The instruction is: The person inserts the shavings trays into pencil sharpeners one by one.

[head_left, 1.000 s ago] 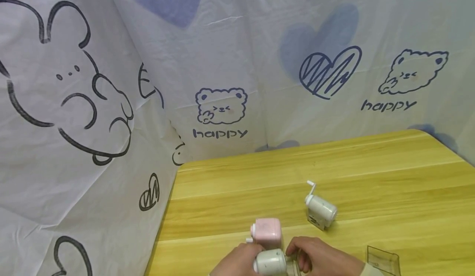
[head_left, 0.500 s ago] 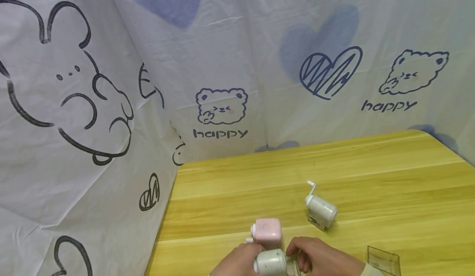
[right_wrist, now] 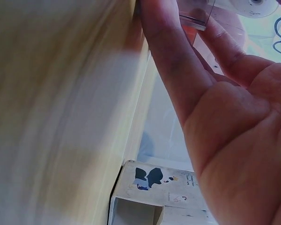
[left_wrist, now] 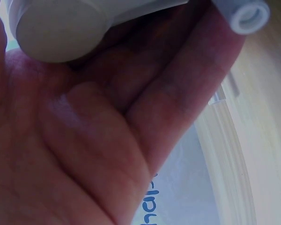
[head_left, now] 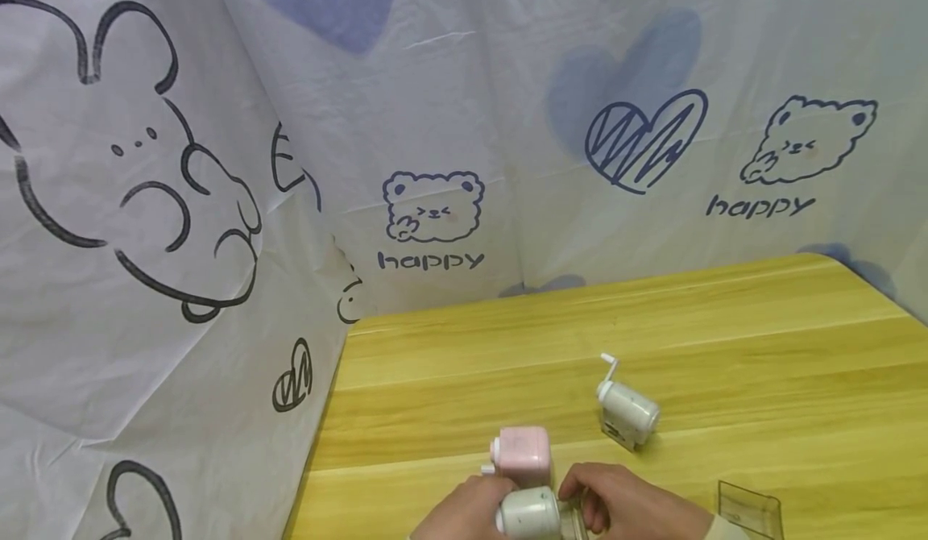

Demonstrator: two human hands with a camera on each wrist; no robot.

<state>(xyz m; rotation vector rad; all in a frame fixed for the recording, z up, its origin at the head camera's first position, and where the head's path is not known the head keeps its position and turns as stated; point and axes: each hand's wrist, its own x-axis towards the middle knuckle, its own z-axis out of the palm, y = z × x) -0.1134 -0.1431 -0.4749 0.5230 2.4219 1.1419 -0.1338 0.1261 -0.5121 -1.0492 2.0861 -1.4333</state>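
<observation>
My left hand (head_left: pixel 467 509) grips a white crank pencil sharpener (head_left: pixel 532 513) low in the head view. In the left wrist view the sharpener's round end (left_wrist: pixel 63 30) lies over the palm, and the crank knob (left_wrist: pixel 249 18) sticks out past the fingers. Close on its right, my right hand (head_left: pixel 625 501) pinches a clear plastic shavings drawer (head_left: pixel 573 521) against the sharpener's side. The right wrist view shows the drawer's clear edge (right_wrist: pixel 194 18) between finger and thumb. A pink pencil sharpener (head_left: pixel 525 451) stands just behind the left hand.
Farther back, a second white pencil sharpener (head_left: pixel 629 413) stands with its crank raised; its drawer slot (right_wrist: pixel 135 213) is open. A smoky clear drawer (head_left: pixel 750 509) lies at the right on the wooden table (head_left: pixel 471 379). A printed cloth (head_left: pixel 536 137) hangs behind.
</observation>
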